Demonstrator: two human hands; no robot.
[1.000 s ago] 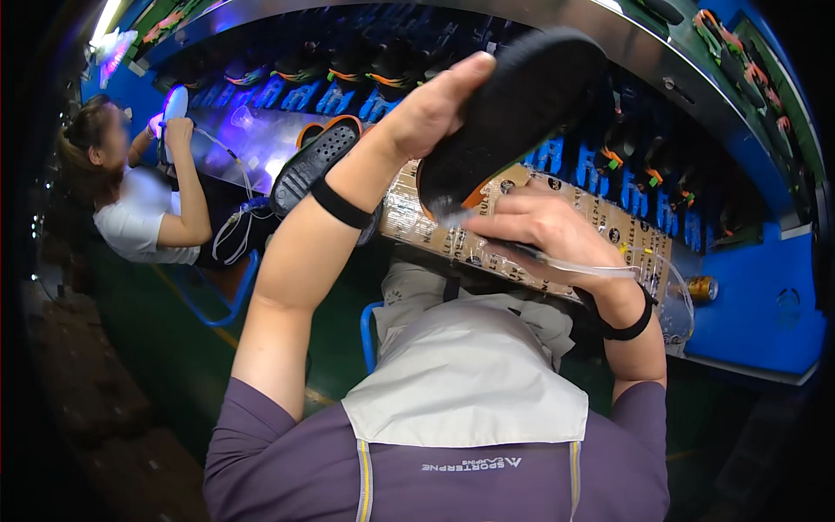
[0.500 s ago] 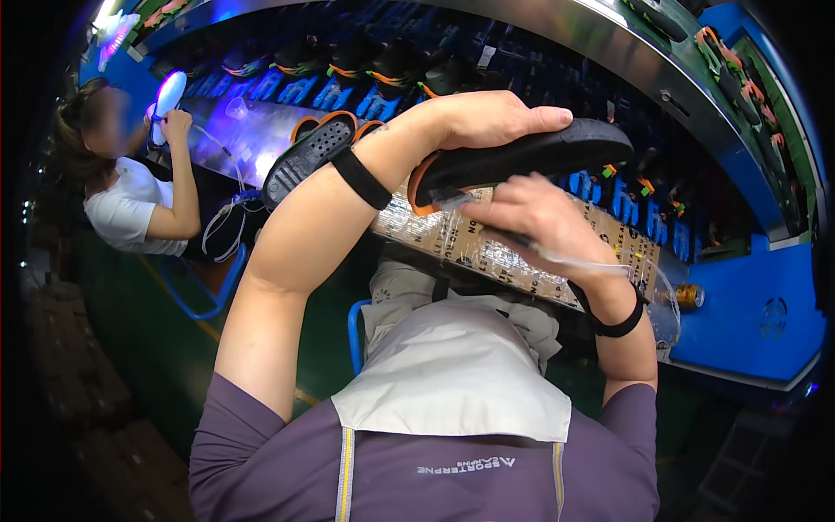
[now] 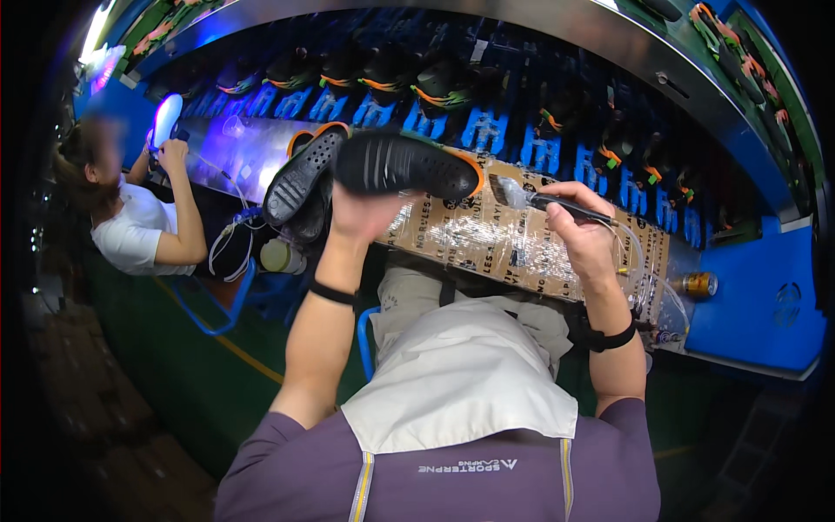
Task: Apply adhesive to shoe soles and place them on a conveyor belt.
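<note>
Above the cardboard's left part, dark shoe, sole facing up, gripped by its near edge in the left hand, fingers hidden. Long axis roughly left-right; orange-edged end faces the right hand, clamped on a brush. Bristles point left at that end, small gap between.

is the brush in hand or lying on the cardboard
In the right hand: thumb and fingers grip the black handle of the brush, its broad tip pointing left. Whether that tip touches the cardboard, I cannot tell.
</note>
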